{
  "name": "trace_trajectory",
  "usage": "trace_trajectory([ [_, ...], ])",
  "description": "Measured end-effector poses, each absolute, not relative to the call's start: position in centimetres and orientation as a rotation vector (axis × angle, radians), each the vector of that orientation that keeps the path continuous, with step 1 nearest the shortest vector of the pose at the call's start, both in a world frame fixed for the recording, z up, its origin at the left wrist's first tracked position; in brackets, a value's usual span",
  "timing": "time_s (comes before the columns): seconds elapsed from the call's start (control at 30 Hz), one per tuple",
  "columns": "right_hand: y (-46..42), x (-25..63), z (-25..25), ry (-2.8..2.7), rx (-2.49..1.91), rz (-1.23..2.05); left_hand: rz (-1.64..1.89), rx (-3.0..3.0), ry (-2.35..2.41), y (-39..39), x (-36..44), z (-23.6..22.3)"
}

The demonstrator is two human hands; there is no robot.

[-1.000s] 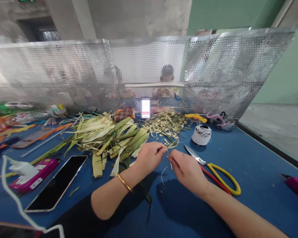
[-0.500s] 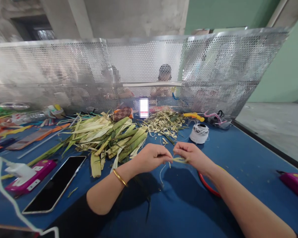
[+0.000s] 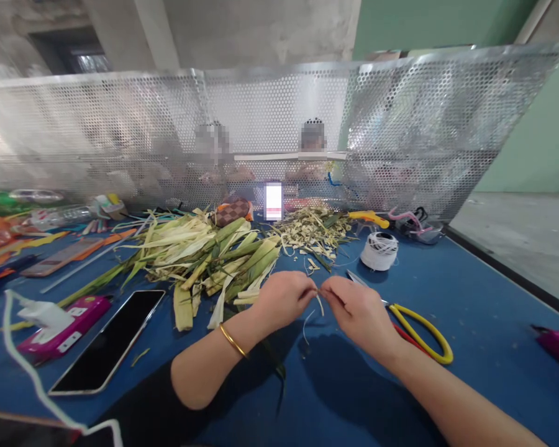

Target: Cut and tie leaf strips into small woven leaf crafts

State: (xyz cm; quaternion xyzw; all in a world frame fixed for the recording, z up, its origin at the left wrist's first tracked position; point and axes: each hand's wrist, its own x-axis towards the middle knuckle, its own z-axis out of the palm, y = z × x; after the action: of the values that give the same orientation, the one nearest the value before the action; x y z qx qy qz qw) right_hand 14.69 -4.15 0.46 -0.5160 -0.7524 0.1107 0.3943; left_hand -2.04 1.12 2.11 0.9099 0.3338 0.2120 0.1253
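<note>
In the middle of the frame, the left hand (image 3: 285,299) and the right hand (image 3: 359,310) meet fingertip to fingertip, just above a blue table (image 3: 489,304). The left thumb and forefinger are pressed together in a tight pinch, with the other fingers curled in behind them. The right thumb and forefinger pinch in the same way, the remaining fingers folded into the palm. Between the two sets of fingertips is a thin pale strip (image 3: 320,304), its free end hanging down at the center of the frame; how much of it lies inside each pinch is hidden. A fine white thread (image 3: 307,330) curves down just below the fingertips. A gold bracelet (image 3: 233,341) circles the left wrist.

Behind the left hand, left of center, lies a loose heap of green and cream husks (image 3: 235,256). Small shredded pieces (image 3: 314,231) are piled just above center. Scissors (image 3: 439,333) with yellow and red handles lie right of center, partly covered by the right hand and forearm, and a ball of white string (image 3: 379,252) stands near their blade tip. At lower left, a phone (image 3: 109,341) lies dark beside a purple power strip (image 3: 92,308).
</note>
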Motion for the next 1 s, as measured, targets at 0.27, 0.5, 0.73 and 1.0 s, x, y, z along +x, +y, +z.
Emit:
trace_trajectory([
  [0.27,-1.9,16.6,0.7,-1.526,-1.337,1.165,0.574,2.075,0.730,1.1,-2.3,3.5],
  [0.5,-3.2,14.1,-0.4,-1.304,-1.329,1.135,0.825,1.815,1.090,1.1,-1.5,2.4],
  [0.73,-3.7,14.1,-0.3,-1.757,-1.309,0.529,0.736,2.169,1.149,0.8,-1.2,1.9],
  [1.0,-2.8,15.9,0.3,-1.995,-1.333,0.386,0.466,2.506,1.005,1.1,-1.8,2.2],
])
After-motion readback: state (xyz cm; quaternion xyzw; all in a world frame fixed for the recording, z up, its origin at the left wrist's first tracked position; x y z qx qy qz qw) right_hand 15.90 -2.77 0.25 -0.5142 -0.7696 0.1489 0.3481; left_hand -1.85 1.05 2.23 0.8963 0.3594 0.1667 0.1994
